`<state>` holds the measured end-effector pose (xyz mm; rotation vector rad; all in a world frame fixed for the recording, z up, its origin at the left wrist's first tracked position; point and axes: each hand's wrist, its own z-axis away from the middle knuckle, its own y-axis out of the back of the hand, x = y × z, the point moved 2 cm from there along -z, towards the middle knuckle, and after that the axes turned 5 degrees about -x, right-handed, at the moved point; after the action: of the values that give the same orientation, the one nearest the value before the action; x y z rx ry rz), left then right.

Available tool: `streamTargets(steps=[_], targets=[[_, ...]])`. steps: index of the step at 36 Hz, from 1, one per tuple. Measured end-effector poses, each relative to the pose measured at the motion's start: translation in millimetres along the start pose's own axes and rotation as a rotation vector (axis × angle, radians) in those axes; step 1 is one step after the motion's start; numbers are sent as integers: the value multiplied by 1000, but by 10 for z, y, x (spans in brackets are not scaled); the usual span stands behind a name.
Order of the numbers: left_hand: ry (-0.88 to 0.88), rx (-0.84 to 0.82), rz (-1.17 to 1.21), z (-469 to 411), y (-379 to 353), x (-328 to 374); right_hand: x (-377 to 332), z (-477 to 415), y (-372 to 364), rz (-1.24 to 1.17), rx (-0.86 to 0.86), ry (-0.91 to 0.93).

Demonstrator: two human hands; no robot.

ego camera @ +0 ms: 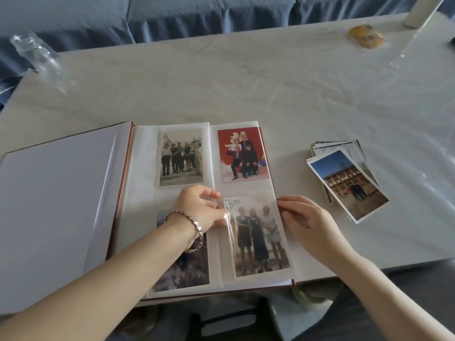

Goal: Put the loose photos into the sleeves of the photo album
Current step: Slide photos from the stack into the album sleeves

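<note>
The photo album (145, 217) lies open at the table's near edge, with its cover (56, 205) folded out to the left. Its page holds a group photo (181, 159), a red photo (242, 156) and a dark photo (182, 269) partly under my left forearm. A photo of three people (258, 237) sits in the lower right sleeve. My left hand (199, 207) pinches the clear sleeve film at that photo's left edge. My right hand (305, 220) touches the photo's right edge with curled fingers. A stack of loose photos (347, 178) lies to the right of the album.
A clear glass jar (37, 55) stands at the table's far left corner. A yellow packet (366, 36) and a white post (423, 11) are at the far right. The table (246, 82) has a pale cloth under clear plastic. A blue sofa (172, 16) lies behind it.
</note>
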<state>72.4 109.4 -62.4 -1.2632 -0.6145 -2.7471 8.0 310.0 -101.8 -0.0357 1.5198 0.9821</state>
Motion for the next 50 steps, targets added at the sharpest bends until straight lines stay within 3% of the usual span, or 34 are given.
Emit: streamTargets(steps=[9, 18, 36, 40, 45, 48, 50], targets=[[-93, -72, -279, 6, 40, 110, -7, 8, -1, 0, 15, -1], [-74, -121, -263, 5, 62, 201, 7, -15, 1, 36, 10, 8], [-163, -174, -482, -63, -28, 271, -53, 18, 3, -15, 42, -16], [-173, -172, -404, -21, -3, 230, -120, 38, -33, -108, 62, -62], [-161, -142, -68, 69, 73, 133, -265, -8, 22, -349, 80, -173], [-136, -196, 57, 124, 153, 135, -413, -80, 68, -482, -14, -209], [-137, -235, 4, 157, 212, 134, -529, -127, 77, -605, -119, -206]])
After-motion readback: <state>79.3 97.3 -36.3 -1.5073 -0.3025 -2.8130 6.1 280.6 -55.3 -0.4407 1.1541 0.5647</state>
